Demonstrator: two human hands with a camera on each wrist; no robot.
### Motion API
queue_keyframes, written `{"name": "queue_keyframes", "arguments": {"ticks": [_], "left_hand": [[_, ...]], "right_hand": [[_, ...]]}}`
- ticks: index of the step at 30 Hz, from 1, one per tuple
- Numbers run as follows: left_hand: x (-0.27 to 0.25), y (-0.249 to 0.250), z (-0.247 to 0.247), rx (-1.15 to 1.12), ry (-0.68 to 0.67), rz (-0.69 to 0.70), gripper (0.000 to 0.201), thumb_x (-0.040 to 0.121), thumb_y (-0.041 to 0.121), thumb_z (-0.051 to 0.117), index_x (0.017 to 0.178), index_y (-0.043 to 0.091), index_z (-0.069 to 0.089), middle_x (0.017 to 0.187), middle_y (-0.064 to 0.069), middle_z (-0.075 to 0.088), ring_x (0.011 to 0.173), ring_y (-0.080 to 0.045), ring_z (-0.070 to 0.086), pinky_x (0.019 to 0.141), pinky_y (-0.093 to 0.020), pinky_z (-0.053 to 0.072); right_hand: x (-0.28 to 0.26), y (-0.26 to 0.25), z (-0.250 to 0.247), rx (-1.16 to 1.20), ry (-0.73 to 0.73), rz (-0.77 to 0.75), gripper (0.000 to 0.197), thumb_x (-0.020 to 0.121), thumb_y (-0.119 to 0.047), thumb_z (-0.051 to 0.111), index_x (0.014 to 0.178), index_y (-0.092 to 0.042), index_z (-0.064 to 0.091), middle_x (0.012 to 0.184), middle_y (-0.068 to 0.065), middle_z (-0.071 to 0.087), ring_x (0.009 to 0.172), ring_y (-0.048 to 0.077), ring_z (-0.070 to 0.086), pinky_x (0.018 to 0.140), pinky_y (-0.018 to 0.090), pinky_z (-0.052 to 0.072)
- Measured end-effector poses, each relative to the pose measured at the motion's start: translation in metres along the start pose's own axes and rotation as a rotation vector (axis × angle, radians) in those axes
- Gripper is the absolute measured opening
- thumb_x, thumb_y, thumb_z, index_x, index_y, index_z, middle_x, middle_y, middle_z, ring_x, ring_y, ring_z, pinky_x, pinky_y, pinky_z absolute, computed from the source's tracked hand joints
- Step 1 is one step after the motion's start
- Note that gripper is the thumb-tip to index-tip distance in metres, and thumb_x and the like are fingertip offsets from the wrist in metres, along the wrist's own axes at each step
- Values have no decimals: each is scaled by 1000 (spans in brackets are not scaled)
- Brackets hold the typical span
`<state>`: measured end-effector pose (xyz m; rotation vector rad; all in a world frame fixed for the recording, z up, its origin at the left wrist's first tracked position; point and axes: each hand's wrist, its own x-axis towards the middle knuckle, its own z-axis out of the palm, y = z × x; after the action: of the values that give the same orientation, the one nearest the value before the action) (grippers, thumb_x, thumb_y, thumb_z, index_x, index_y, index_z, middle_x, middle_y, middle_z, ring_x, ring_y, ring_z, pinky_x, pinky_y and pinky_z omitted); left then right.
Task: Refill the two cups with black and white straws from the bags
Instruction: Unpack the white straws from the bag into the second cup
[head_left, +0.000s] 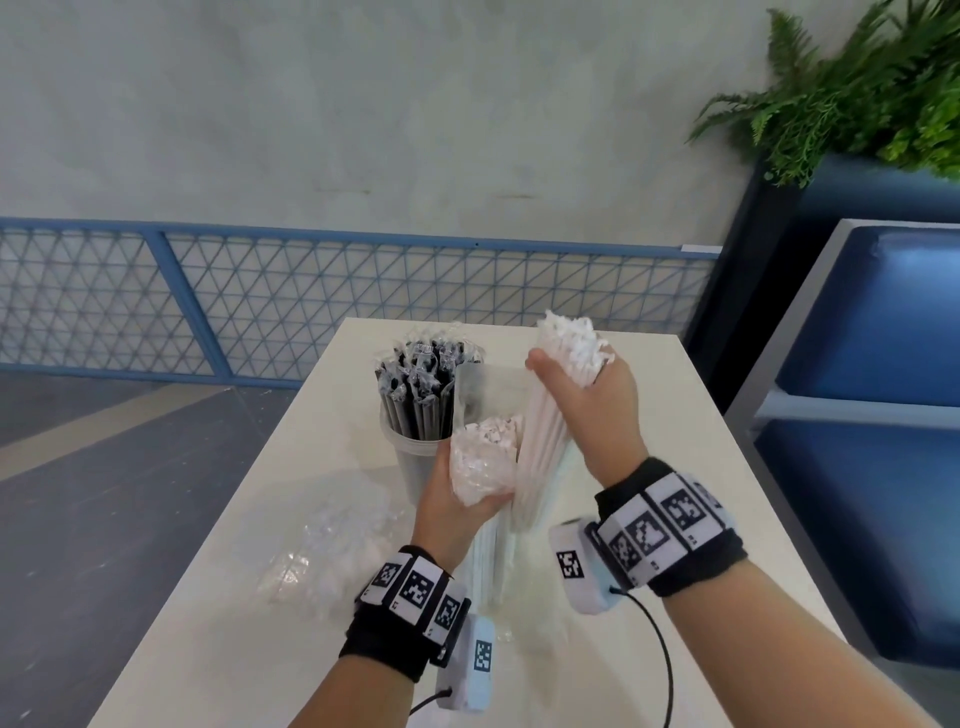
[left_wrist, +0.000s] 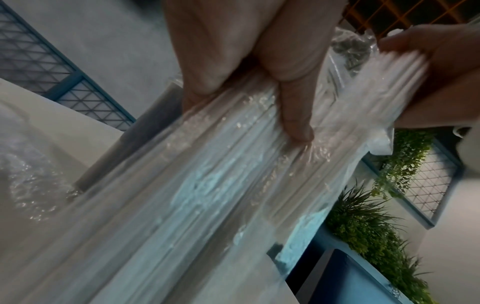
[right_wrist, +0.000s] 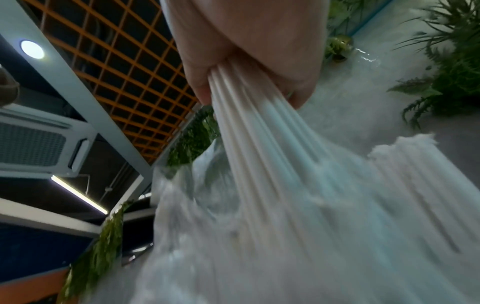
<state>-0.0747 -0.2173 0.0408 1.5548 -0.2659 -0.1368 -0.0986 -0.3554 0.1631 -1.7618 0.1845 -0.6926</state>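
My left hand (head_left: 457, 499) grips a clear bag of white straws (head_left: 485, 462) held upright over the table; in the left wrist view its fingers (left_wrist: 293, 115) press the bag's plastic (left_wrist: 207, 185). My right hand (head_left: 597, 395) grips a bundle of white straws (head_left: 550, 415), raised partly out of the bag, and the same bundle of white straws (right_wrist: 249, 131) fills the right wrist view. Behind the hands a clear cup (head_left: 410, 462) holds wrapped black straws (head_left: 421, 384). A second cup is not visible.
An empty crumpled clear bag (head_left: 332, 540) lies on the white table (head_left: 249, 649) to the left. A blue mesh railing (head_left: 311, 296) runs behind the table. Blue seating (head_left: 883, 415) and a fern (head_left: 857, 88) stand at the right.
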Motion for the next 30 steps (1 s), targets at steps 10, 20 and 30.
{"name": "queue_keyframes", "arguments": {"ticks": [10, 20, 30], "left_hand": [[6, -2, 1, -4, 4, -32, 71, 68, 3, 79, 115, 44, 43, 113, 19, 56, 106, 1, 54, 84, -12, 45], [2, 1, -3, 12, 33, -67, 77, 73, 9, 77, 135, 29, 37, 121, 16, 52, 118, -8, 47, 101, -25, 36], [4, -4, -1, -19, 69, -48, 72, 66, 19, 79, 123, 44, 44, 124, 9, 59, 118, -14, 55, 104, -41, 43]], "right_hand": [[-14, 31, -1, -143, -285, 67, 45, 67, -26, 82, 106, -10, 65, 95, 1, 72, 88, 11, 69, 77, 28, 58], [35, -7, -9, 289, 71, 107, 21, 71, -9, 72, 83, 3, 61, 82, 10, 58, 70, 16, 56, 51, 15, 47], [32, 36, -3, 413, -83, 411, 22, 75, -1, 72, 93, -6, 61, 82, 2, 61, 79, 17, 60, 65, 28, 49]]}}
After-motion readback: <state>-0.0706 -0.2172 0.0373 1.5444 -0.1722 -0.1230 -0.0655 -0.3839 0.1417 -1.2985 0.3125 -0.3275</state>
